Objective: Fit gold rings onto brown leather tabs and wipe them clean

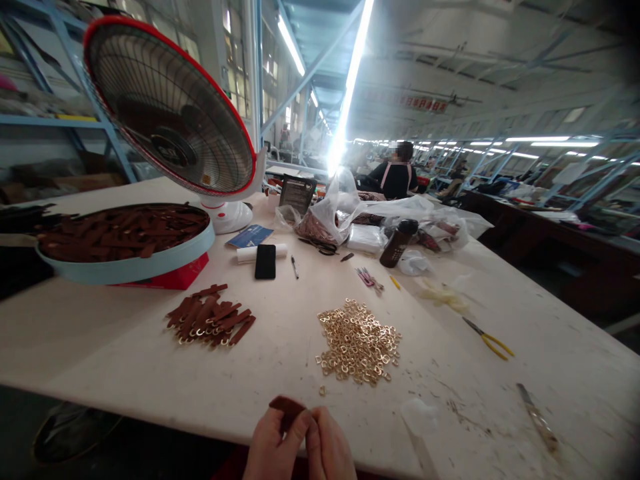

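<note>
Both my hands meet at the bottom middle, at the table's near edge. My left hand (273, 443) pinches a small brown leather strap (287, 405) between thumb and fingers. My right hand (330, 447) presses against it with closed fingers; what it holds, if anything, is hidden. Just beyond lies a heap of gold metal rings (357, 341). To the left lies a pile of brown straps with rings fitted (211, 317). A round pale-blue tray (150, 263) full of brown straps sits at the far left.
A red-rimmed fan heater (170, 107) stands behind the tray. A black phone (265, 261), a dark bottle (397, 243), plastic bags (335, 207), yellow-handled pliers (490, 339) and a knife (537, 417) lie on the white table (100, 347). A person sits far behind.
</note>
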Motion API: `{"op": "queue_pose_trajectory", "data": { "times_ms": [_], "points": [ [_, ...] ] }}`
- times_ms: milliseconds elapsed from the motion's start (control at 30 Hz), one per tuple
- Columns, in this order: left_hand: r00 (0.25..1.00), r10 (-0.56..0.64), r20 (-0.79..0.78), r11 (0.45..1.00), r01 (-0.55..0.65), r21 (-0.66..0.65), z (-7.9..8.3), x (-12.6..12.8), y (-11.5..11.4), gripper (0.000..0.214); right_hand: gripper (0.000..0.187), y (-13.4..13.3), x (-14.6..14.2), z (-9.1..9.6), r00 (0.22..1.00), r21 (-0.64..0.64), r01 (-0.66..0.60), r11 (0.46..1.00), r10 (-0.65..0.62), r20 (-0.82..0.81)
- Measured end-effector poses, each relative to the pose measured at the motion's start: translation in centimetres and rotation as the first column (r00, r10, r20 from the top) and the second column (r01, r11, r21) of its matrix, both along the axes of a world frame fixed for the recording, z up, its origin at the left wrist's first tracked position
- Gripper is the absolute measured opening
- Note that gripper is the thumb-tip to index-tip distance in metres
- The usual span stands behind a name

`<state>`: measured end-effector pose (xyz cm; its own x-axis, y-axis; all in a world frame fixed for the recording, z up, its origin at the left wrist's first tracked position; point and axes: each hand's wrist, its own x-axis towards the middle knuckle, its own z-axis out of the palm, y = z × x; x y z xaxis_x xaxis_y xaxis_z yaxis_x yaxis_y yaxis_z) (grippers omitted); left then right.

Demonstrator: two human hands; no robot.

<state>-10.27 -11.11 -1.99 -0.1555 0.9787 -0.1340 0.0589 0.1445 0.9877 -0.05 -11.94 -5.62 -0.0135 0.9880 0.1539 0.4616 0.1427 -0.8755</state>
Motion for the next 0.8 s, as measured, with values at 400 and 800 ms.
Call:
{"op": "queue_pose_trajectory", "data": {
  "times_ms": [400,800],
  "points": [
    [0.997,-0.01,-0.074,1.0,0.01,0.009,-0.4,-0.3,0.2,0.033,0.036,0.0,-0.3,-0.3,0.999,0.064,0.009,0.998,-0.012,0.045],
    [0.992,-0.076,-0.098,0.997,0.076,0.003,-0.2,-0.5,0.2,0.024,0.039,0.4,0.1,-0.8,0.996,0.013,-0.085,0.996,0.086,-0.034]
  ]
}}
